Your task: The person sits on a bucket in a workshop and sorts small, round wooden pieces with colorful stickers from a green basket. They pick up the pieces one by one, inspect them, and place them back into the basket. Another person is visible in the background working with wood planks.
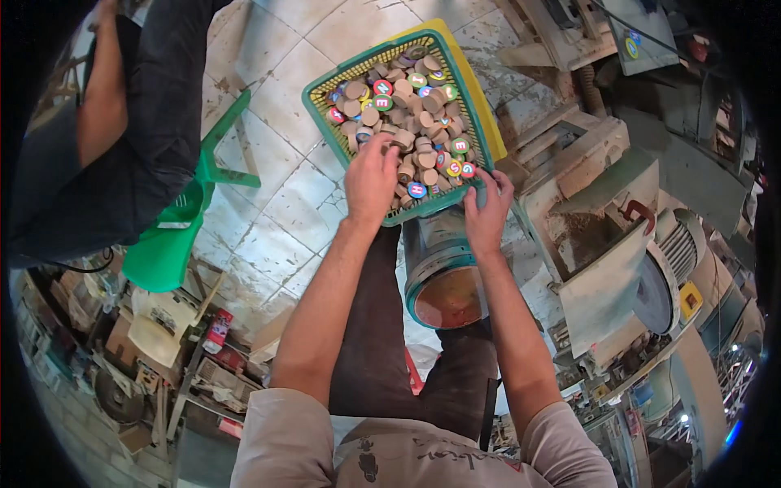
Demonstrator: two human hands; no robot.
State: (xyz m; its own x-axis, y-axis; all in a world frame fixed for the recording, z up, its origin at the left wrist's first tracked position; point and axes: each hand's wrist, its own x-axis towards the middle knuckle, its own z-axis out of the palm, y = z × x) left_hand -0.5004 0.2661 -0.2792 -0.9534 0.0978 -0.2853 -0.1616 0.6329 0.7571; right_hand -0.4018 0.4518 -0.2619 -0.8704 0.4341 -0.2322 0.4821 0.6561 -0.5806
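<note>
Latticed, faintly glossy plastic is shown in the green basket. Inside it, a matt, wood-like surface is seen on brown discs, some being faced with glossy colour. Left of the basket, smooth plastic is presented by the green chair; around the basket, a glazed sheen is given by floor tiles (dulled in patches).

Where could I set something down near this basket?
Bare tiled floor shows between the green chair and the left side of the basket, continuing above its upper-left corner. It's crowded inside the basket, packed with round discs around your left hand, and to the right, where dusty machinery stands.
</note>
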